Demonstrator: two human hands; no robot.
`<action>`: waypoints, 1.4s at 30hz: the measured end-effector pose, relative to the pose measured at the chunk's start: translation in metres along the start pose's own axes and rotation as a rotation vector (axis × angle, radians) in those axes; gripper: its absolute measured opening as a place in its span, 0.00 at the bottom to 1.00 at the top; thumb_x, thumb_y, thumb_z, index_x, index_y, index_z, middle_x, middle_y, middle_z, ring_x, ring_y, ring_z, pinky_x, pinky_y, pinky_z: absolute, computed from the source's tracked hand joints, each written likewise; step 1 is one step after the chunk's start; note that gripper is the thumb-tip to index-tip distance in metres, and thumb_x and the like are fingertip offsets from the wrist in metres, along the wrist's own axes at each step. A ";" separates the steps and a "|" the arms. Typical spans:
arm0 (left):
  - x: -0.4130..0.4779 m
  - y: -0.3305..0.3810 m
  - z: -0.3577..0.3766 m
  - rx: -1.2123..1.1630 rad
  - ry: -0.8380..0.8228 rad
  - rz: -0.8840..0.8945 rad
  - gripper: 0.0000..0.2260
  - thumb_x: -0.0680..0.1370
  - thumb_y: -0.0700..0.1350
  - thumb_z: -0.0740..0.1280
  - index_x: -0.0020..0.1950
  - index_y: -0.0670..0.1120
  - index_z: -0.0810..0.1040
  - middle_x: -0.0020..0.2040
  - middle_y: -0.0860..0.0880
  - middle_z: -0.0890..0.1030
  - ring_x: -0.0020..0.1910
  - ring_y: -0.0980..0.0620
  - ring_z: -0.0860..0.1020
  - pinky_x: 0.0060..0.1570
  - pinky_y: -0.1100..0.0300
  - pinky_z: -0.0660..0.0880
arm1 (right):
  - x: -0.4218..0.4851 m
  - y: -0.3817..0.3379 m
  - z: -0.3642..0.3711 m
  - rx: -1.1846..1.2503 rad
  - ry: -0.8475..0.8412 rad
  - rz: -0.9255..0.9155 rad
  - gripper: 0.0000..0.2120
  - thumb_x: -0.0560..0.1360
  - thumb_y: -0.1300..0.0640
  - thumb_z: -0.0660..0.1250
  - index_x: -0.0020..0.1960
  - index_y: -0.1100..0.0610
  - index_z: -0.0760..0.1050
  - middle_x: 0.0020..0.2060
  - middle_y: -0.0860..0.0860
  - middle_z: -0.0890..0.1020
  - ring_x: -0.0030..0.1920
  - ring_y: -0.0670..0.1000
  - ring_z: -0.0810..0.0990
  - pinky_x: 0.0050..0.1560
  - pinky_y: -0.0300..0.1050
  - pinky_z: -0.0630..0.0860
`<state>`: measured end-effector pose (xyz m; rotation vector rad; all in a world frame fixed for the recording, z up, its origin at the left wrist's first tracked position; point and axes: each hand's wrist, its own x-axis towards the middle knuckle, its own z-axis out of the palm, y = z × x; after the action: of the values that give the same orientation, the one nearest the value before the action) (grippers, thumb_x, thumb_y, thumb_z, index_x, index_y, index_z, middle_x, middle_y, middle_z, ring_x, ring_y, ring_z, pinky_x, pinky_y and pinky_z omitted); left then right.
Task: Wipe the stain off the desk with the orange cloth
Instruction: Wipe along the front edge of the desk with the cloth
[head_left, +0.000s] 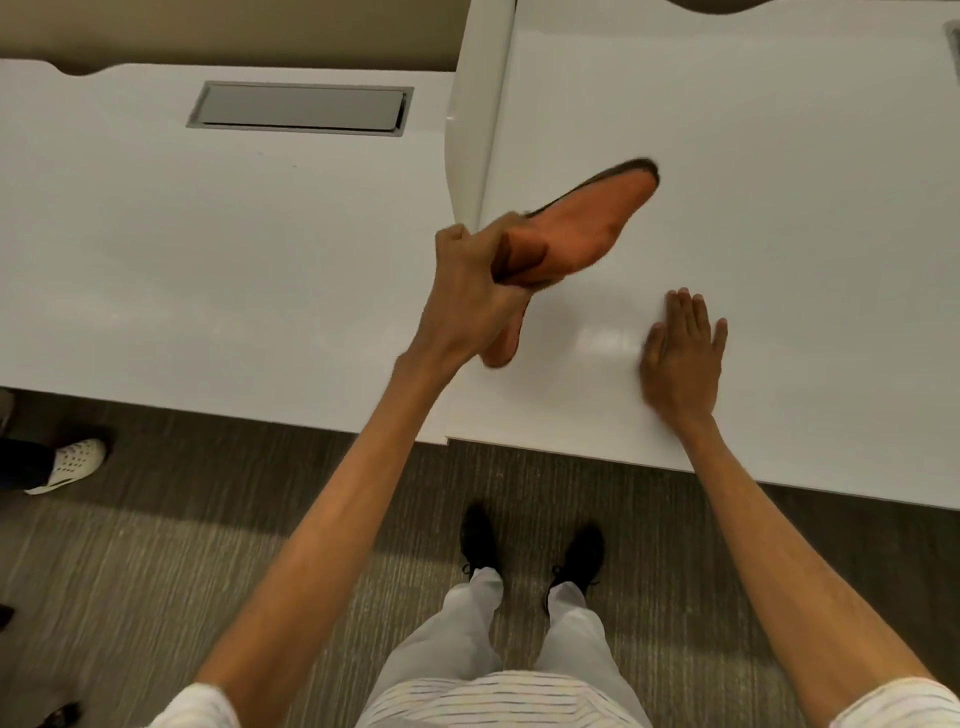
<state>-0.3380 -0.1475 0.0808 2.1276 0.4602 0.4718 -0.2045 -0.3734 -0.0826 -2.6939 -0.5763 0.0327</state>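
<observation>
While the left hand (467, 291) clenches a bunched fold of the orange cloth (582, 223), most of the cloth stretches away from it over the near left part of the desk (779, 208) and appears raised off the surface. One short end hangs below the wrist. The right hand (680, 358) lies flat on the desk just to the right, fingers straight, holding nothing.

No stain can be made out. A glossy patch between the two hands may be only reflected light, so locate the mark before wiping. The likely step in hand is bringing the cloth down onto the surface:

- Spread the cloth under the palm rather than dragging a loose end.
- Press evenly and wipe in short overlapping strokes.
- Keep the right hand planted as a brace, clear of the cloth's path.

A white panel (472, 130) rises along the left edge of the desk, close to the cloth, and limits strokes in that direction. Beyond it stands a second desk (156, 260) with a grey cable hatch (300, 109). Another person's white shoe (72, 462) rests on the carpet (208, 545), well apart from the work
</observation>
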 end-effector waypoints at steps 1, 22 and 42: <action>-0.015 -0.006 0.000 0.042 -0.014 -0.014 0.12 0.69 0.38 0.73 0.51 0.47 0.81 0.43 0.46 0.81 0.49 0.45 0.79 0.48 0.59 0.76 | 0.000 0.000 0.000 0.000 0.001 0.001 0.25 0.85 0.54 0.49 0.80 0.59 0.58 0.79 0.55 0.61 0.81 0.53 0.55 0.81 0.58 0.46; -0.095 -0.070 0.035 -0.063 0.298 -0.562 0.27 0.76 0.43 0.71 0.71 0.50 0.63 0.65 0.48 0.69 0.61 0.52 0.72 0.61 0.58 0.69 | -0.004 -0.007 -0.003 -0.095 -0.160 0.006 0.28 0.86 0.50 0.46 0.82 0.59 0.46 0.82 0.56 0.49 0.82 0.54 0.45 0.80 0.60 0.41; -0.136 -0.077 0.013 -0.023 0.039 -0.966 0.34 0.75 0.60 0.68 0.73 0.43 0.63 0.68 0.42 0.73 0.66 0.41 0.73 0.66 0.42 0.70 | -0.012 -0.143 -0.024 0.577 -0.605 0.158 0.39 0.71 0.42 0.75 0.75 0.55 0.65 0.69 0.54 0.74 0.65 0.56 0.76 0.58 0.53 0.80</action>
<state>-0.4597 -0.1806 -0.0117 1.6168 1.3836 -0.0455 -0.2684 -0.2664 -0.0077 -2.1237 -0.4251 0.9294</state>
